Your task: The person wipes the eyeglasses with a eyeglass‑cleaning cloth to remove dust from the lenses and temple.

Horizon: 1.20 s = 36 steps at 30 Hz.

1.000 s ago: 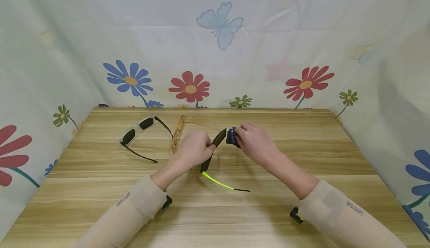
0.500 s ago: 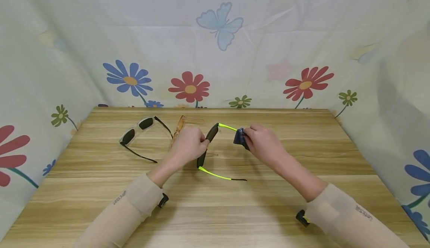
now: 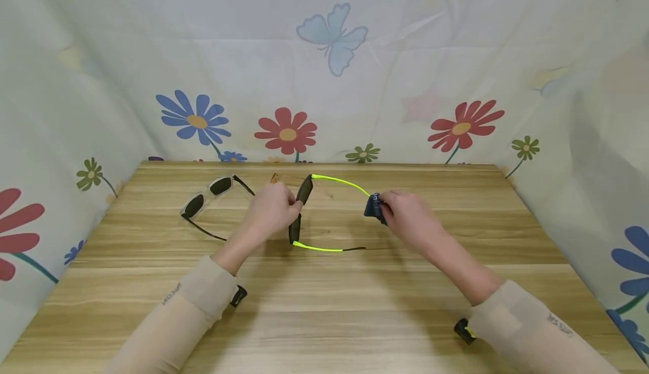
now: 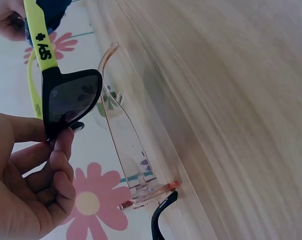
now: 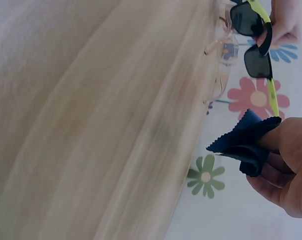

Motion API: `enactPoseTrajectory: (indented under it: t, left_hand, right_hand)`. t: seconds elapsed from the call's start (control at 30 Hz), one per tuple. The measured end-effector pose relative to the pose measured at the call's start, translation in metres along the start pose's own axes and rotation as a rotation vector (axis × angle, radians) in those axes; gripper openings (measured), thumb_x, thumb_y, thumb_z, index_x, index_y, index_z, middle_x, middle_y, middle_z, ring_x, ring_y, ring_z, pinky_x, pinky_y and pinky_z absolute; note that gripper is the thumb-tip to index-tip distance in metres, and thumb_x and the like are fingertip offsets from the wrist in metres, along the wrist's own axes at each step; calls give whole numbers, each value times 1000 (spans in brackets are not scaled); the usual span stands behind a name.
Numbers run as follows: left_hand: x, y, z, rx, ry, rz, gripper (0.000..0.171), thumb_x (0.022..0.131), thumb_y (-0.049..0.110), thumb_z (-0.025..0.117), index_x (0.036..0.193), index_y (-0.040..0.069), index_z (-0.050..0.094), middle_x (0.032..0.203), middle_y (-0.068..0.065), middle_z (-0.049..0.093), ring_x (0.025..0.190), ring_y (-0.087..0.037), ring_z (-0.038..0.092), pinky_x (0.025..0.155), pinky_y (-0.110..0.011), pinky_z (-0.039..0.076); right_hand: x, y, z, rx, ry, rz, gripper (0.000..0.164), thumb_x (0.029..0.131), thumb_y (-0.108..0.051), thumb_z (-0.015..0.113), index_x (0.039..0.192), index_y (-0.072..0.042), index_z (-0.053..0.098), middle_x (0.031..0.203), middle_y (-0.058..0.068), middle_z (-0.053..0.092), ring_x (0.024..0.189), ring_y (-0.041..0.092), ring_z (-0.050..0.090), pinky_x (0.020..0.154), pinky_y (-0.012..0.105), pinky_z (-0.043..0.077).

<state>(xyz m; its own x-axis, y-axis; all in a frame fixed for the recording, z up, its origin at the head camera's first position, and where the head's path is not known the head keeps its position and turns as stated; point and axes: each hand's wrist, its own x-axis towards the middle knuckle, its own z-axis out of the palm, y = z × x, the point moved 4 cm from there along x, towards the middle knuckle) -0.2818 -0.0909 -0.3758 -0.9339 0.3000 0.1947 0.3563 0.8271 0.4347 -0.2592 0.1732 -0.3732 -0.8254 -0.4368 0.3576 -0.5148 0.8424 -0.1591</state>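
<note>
Black-framed sunglasses with bright yellow-green temples (image 3: pixel 339 179) are held above the table, lenses toward the left. My left hand (image 3: pixel 269 208) pinches the frame at the bridge, between the dark lenses (image 4: pixel 73 97). In my right hand (image 3: pixel 413 219) is a navy cleaning cloth (image 5: pixel 245 137) with zigzag edges, gripped between thumb and fingers. The cloth wraps the end of the far temple, whose tip is hidden. The near temple (image 3: pixel 319 248) sticks out to the right, untouched, with a black tip.
Clear-framed sunglasses with dark lenses (image 3: pixel 193 205) lie unfolded on the wooden table (image 3: pixel 355 317) at left. Translucent orange-pink glasses (image 4: pixel 155 191) stand behind the left hand, mostly hidden in the head view. A flowered cloth backdrop (image 3: pixel 395 92) encloses the table's back and sides.
The cloth has slid along the far temple from near the hinge to its end as the right hand moved right. The left hand has drawn the sunglasses leftward and turned them slightly.
</note>
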Motion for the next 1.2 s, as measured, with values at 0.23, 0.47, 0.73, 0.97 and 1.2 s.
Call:
enactPoseTrajectory:
  t: [0.23,0.47,0.73,0.97,1.2]
  left_hand:
    - [0,2,1,2,-21,2,43,96,17,69,53,15,66,41,9,44,44,-9,41,46,-26,29]
    - [-1,9,9,25,-35,31,43,94,18,71,51,16,66,41,9,49,45,-11,47,45,-27,34]
    - [-6,24,16,95,-49,76,36,93,20,73,57,16,70,44,11,51,47,-10,51,45,-26,39]
    - [-8,34,23,138,-65,103,38,93,22,73,57,18,61,46,10,45,47,-9,44,45,-26,33]
    - [-8,35,25,121,-67,100,46,91,21,74,51,19,50,45,11,34,46,-7,35,44,-25,26]
  right_hand:
    - [5,12,-12,92,50,53,9,96,-1,69,102,5,72,91,18,73,75,28,70,66,43,58]
    - [13,5,-20,156,64,81,19,96,-4,71,111,6,72,99,20,74,78,28,72,67,41,60]
    - [21,-15,-14,101,51,-20,14,93,-7,74,104,0,76,96,13,75,81,25,71,70,41,58]
    - [24,-26,-6,51,23,-47,10,94,-12,74,101,-5,77,95,6,75,85,22,71,72,40,58]
    - [24,-30,-12,108,58,-54,12,94,-9,75,104,-2,76,97,11,75,84,24,72,70,39,58]
